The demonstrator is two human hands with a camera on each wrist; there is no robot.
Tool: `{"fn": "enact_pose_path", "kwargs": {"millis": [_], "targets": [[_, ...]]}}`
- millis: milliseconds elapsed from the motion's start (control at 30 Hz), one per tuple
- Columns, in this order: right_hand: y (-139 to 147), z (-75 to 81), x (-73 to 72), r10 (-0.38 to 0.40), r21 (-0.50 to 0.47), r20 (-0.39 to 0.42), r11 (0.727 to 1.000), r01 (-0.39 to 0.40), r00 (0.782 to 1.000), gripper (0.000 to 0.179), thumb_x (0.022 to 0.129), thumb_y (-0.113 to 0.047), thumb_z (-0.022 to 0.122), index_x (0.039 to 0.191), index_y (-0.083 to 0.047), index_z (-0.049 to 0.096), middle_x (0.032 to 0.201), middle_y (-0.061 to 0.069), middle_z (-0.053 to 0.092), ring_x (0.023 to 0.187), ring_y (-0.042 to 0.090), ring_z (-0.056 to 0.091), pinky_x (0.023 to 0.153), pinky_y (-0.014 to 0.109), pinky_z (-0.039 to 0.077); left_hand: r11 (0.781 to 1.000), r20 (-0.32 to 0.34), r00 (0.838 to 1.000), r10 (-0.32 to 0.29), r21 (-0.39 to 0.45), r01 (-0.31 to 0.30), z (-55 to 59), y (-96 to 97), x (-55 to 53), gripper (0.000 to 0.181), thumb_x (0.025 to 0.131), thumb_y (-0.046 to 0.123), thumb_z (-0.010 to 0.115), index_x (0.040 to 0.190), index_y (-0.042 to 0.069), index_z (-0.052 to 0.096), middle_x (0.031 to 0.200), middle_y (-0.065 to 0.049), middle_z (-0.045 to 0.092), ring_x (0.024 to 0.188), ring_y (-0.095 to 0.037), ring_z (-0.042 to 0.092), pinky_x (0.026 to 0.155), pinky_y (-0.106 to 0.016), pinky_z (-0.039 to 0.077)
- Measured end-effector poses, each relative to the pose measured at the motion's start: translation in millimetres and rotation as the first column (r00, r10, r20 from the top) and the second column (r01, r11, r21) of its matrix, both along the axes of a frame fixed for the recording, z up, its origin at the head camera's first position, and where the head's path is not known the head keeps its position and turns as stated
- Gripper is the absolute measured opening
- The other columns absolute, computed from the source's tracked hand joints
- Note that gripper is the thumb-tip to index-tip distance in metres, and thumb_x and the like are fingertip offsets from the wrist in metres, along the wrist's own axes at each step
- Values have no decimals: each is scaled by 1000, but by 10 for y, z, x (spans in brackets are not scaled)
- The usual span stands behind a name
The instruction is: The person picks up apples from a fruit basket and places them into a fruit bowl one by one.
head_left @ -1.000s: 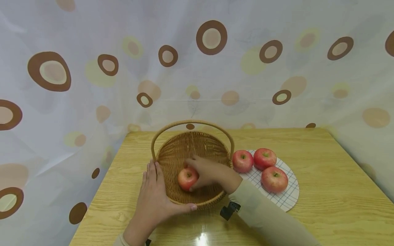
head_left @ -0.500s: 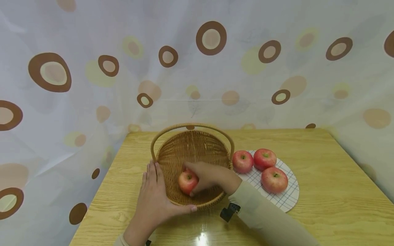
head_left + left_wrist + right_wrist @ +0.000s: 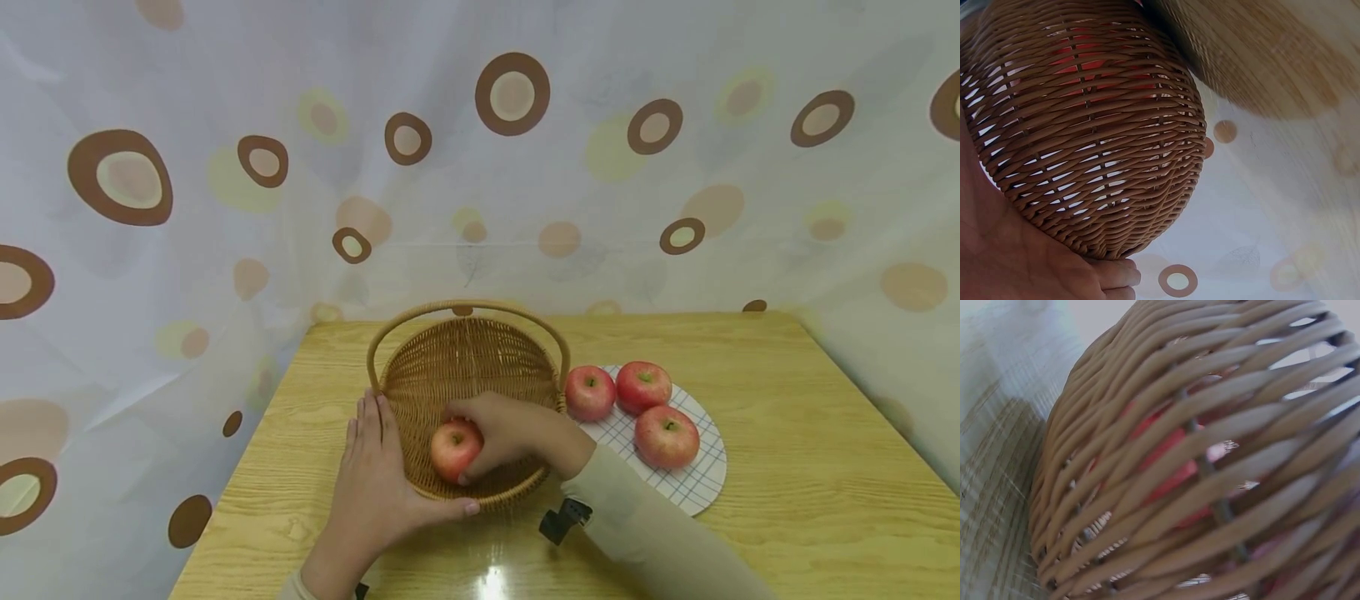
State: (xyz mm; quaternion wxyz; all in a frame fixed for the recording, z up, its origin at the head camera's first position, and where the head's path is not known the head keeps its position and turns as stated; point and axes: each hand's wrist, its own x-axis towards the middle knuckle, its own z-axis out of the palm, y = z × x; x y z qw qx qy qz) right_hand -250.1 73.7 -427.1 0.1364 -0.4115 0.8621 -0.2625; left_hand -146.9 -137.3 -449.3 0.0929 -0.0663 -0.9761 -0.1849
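Observation:
A round wicker basket (image 3: pixel 442 354) with an arched handle stands on the table. Inside it, near the front wall, my right hand (image 3: pixel 517 429) holds a red apple (image 3: pixel 454 451), fingers over its far side and thumb at its near side. My left hand (image 3: pixel 375 483) rests against the basket's outer left, its fingers straight and its thumb stretched along the front rim. Wicker weave (image 3: pixel 1104 144) fills much of the left wrist view, beside the left palm (image 3: pixel 1022 262). Through the weave in the right wrist view, red apple skin (image 3: pixel 1172 481) shows; the right hand's fingers are hidden there.
Right of the basket, three red apples (image 3: pixel 667 437) sit on an oval white mat (image 3: pixel 697 492) with a blue grid. The wooden table (image 3: pixel 795 450) meets a spotted curtain (image 3: pixel 585 183) at the back.
My right hand and the apple have shifted slightly toward the basket's front. The left hand stays in place, and the basket's handle has dropped a little in the view since the first frame.

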Motion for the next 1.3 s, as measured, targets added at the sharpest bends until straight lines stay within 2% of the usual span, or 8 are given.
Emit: {"fn": "enact_pose_path", "kwargs": {"millis": [133,300,433,533,800,967,1133,1300], "targets": [[39,35,25,-12,-95,-110,995,2,994,73,74,-30,96,137,-7,65,120,0,75,104,10,70,92,26,59,1000,-11,1000,-1,5,1,0,-5,5,176,50,108,62,165,-11,1,174,-32,-7,165,-42,-2,134,-60,12],[169,80,56,-91,-236,-208,971,40,974,77,76,-32,96,140,-6,64,129,3,73,118,17,70,101,35,59,1000,-20,1000,-4,11,4,-4,-7,7,175,51,107,64,165,-11,1,174,-33,-7,165,-43,-2,134,-61,12],[314,96,71,-150,-312,-227,947,74,962,77,75,-33,97,140,-8,64,132,2,73,119,16,70,102,36,59,1000,-14,1000,-4,9,4,-7,-2,-4,175,51,107,64,165,-10,0,174,-33,-6,165,-44,-1,133,-62,12],[414,109,107,-178,-356,-242,931,83,954,78,74,-34,98,141,-9,65,133,1,73,114,13,71,98,33,61,1000,-6,1000,1,9,-1,-5,0,-14,176,51,107,64,165,-10,0,174,-32,-6,165,-43,-2,134,-61,11],[626,161,232,-210,-418,-297,906,71,931,79,76,-38,98,142,-12,65,134,-2,72,108,10,70,93,32,62,999,-4,1000,3,32,-3,-10,-5,-36,175,51,105,67,166,-9,0,174,-31,-7,165,-44,-2,134,-61,11],[728,176,272,-218,-486,-304,873,46,927,79,74,-33,99,142,-13,65,132,-1,72,105,11,71,89,33,63,1000,-5,1000,1,29,-1,-8,-20,-48,176,50,107,64,165,-10,0,174,-31,-8,165,-43,-3,134,-61,11],[865,182,299,-263,-531,-320,845,58,910,80,71,-26,101,142,-13,65,131,0,73,100,10,68,79,31,61,1000,6,1000,-6,19,6,0,-20,-53,176,50,109,61,165,-10,2,174,-31,-7,165,-44,-2,133,-62,11],[1002,172,331,-301,-569,-300,818,83,905,83,70,-18,102,143,-13,64,136,4,72,111,15,72,86,31,63,1000,5,1000,-12,15,11,12,-32,-50,175,51,108,61,165,-12,3,174,-33,-6,165,-44,-3,134,-61,11]]}}
